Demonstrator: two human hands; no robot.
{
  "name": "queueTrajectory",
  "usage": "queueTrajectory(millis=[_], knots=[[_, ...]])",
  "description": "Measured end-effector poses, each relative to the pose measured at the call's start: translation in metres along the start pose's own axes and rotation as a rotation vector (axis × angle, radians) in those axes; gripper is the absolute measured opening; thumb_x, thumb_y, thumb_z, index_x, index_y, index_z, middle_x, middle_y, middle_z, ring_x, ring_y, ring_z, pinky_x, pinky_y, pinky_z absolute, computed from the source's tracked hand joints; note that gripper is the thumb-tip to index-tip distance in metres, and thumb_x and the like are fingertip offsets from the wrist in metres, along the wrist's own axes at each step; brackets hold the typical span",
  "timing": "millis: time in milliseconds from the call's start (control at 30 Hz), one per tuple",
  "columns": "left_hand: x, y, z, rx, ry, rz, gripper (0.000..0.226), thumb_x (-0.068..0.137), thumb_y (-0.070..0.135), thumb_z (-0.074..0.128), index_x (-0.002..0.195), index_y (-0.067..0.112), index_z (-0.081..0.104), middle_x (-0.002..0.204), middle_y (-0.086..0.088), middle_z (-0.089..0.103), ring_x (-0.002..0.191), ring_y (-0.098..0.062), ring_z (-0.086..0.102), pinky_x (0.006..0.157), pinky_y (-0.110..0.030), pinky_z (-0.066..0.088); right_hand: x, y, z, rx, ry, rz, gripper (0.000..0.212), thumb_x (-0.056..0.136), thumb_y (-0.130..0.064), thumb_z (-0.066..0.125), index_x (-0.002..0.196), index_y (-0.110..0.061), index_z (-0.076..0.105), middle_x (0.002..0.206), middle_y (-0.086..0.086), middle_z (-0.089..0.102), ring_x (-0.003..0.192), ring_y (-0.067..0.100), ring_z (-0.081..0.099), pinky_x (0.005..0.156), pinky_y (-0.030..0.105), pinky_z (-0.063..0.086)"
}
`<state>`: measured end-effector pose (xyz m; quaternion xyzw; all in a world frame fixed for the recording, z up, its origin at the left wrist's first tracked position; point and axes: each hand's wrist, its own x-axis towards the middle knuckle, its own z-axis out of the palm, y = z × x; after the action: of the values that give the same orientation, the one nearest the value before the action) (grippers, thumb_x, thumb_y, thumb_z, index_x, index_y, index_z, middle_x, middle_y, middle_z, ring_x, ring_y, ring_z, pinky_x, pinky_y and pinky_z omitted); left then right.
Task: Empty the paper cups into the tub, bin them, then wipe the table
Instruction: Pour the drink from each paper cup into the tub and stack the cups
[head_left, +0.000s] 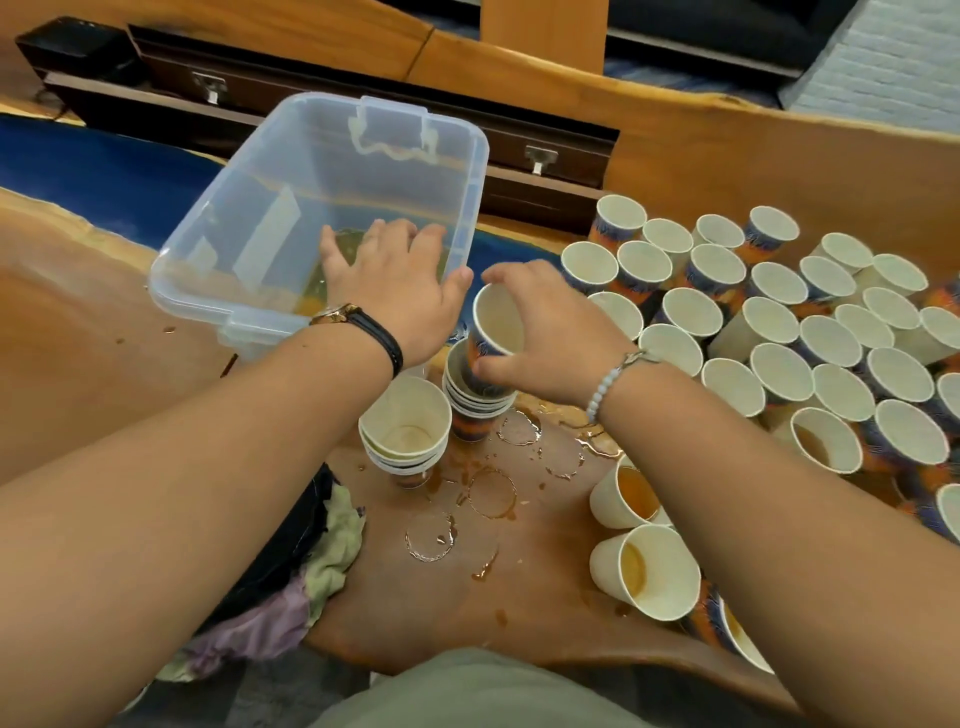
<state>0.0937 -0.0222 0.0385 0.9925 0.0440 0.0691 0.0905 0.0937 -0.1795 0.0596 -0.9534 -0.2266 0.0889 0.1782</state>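
A clear plastic tub stands at the table's left with a little amber liquid in its bottom. My left hand hovers over its near right corner, fingers spread and holding nothing. My right hand grips a tilted, emptied paper cup just above a stack of nested cups. A second nested stack stands beside it. Many upright paper cups crowd the right side. Two cups near me hold amber liquid.
Wet rings and amber spills mark the wooden table in front of me. A crumpled cloth lies at the near left edge over a dark bag. Dark drawer units run behind the table.
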Motion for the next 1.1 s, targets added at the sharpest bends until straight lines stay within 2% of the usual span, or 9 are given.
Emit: queueTrajectory(millis=[200, 300, 400, 467, 533, 667, 833, 967, 1100], knots=[[0.001, 0.000, 0.001, 0.015, -0.001, -0.006, 0.049, 0.098, 0.050, 0.028, 0.140, 0.026, 0.037, 0.143, -0.002, 0.043, 0.138, -0.024, 0.030, 0.112, -0.061, 0.001, -0.003, 0.005, 0.035, -0.242, -0.109, -0.023, 0.094, 0.073, -0.064, 0.066, 0.147, -0.028, 0.021, 0.147, -0.001, 0.032, 0.131, 0.026, 0.034, 0.098, 0.049, 0.037], [0.001, 0.000, 0.000, 0.014, -0.001, -0.012, 0.050, 0.098, 0.052, 0.029, 0.141, 0.027, 0.037, 0.143, -0.003, 0.042, 0.138, -0.025, 0.030, 0.112, -0.061, 0.001, -0.005, 0.017, 0.025, -0.188, -0.156, 0.035, 0.097, 0.075, -0.067, 0.062, 0.150, -0.029, 0.013, 0.155, -0.003, 0.022, 0.139, 0.026, 0.023, 0.106, 0.054, 0.031], [0.001, 0.002, 0.001, 0.039, -0.016, -0.024, 0.054, 0.097, 0.056, 0.029, 0.141, 0.027, 0.035, 0.144, -0.004, 0.041, 0.139, -0.027, 0.030, 0.112, -0.062, 0.002, -0.012, 0.044, -0.001, -0.228, -0.134, 0.085, 0.074, 0.082, -0.055, 0.063, 0.145, -0.032, 0.032, 0.149, -0.001, 0.036, 0.134, 0.025, 0.034, 0.103, 0.053, 0.039], [0.002, 0.004, 0.000, 0.069, -0.024, -0.028, 0.057, 0.096, 0.059, 0.030, 0.141, 0.026, 0.034, 0.144, -0.006, 0.039, 0.139, -0.028, 0.029, 0.112, -0.064, 0.003, -0.023, 0.065, -0.015, -0.422, -0.235, 0.104, 0.054, 0.085, -0.041, 0.064, 0.136, -0.037, 0.046, 0.137, -0.002, 0.049, 0.123, 0.024, 0.046, 0.093, 0.042, 0.047], [0.003, 0.005, -0.003, 0.098, -0.011, -0.009, 0.058, 0.094, 0.060, 0.033, 0.140, 0.025, 0.035, 0.143, -0.007, 0.039, 0.139, -0.029, 0.029, 0.111, -0.065, 0.003, -0.034, 0.079, -0.018, -0.578, -0.405, 0.154, 0.051, 0.085, -0.034, 0.066, 0.132, -0.041, 0.049, 0.132, -0.005, 0.053, 0.118, 0.022, 0.050, 0.087, 0.035, 0.045], [0.002, 0.019, -0.011, 0.083, 0.032, 0.043, 0.061, 0.093, 0.060, 0.038, 0.143, 0.026, 0.031, 0.146, -0.006, 0.036, 0.140, -0.027, 0.026, 0.111, -0.064, 0.002, -0.046, 0.097, -0.002, -0.599, -0.579, 0.207, 0.050, 0.081, -0.033, 0.072, 0.127, -0.040, 0.055, 0.128, -0.007, 0.057, 0.115, 0.020, 0.053, 0.081, 0.031, 0.043], [-0.001, 0.037, -0.022, -0.067, 0.072, 0.125, 0.057, 0.093, 0.056, 0.043, 0.142, 0.029, 0.033, 0.147, -0.001, 0.034, 0.140, -0.021, 0.027, 0.113, -0.060, 0.000, -0.049, 0.103, 0.008, -0.640, -0.545, 0.152, 0.031, 0.087, -0.039, 0.064, 0.117, -0.031, 0.065, 0.107, -0.003, 0.065, 0.098, 0.019, 0.060, 0.073, 0.027, 0.046], [-0.004, 0.040, -0.027, -0.177, 0.109, 0.137, 0.052, 0.092, 0.052, 0.048, 0.139, 0.030, 0.038, 0.143, 0.002, 0.037, 0.134, -0.019, 0.034, 0.114, -0.056, 0.004, -0.042, 0.102, 0.002, -0.701, -0.473, 0.108, 0.024, 0.093, -0.035, 0.055, 0.113, -0.031, 0.067, 0.105, -0.003, 0.065, 0.099, 0.019, 0.059, 0.076, 0.027, 0.043], [-0.007, 0.039, -0.032, -0.251, 0.118, 0.159, 0.049, 0.092, 0.043, 0.053, 0.137, 0.030, 0.041, 0.140, 0.003, 0.039, 0.131, -0.018, 0.037, 0.115, -0.051, 0.009, -0.030, 0.096, -0.014, -0.693, -0.371, 0.073, 0.022, 0.093, -0.033, 0.052, 0.108, -0.030, 0.068, 0.102, -0.003, 0.065, 0.095, 0.019, 0.059, 0.070, 0.027, 0.041]])
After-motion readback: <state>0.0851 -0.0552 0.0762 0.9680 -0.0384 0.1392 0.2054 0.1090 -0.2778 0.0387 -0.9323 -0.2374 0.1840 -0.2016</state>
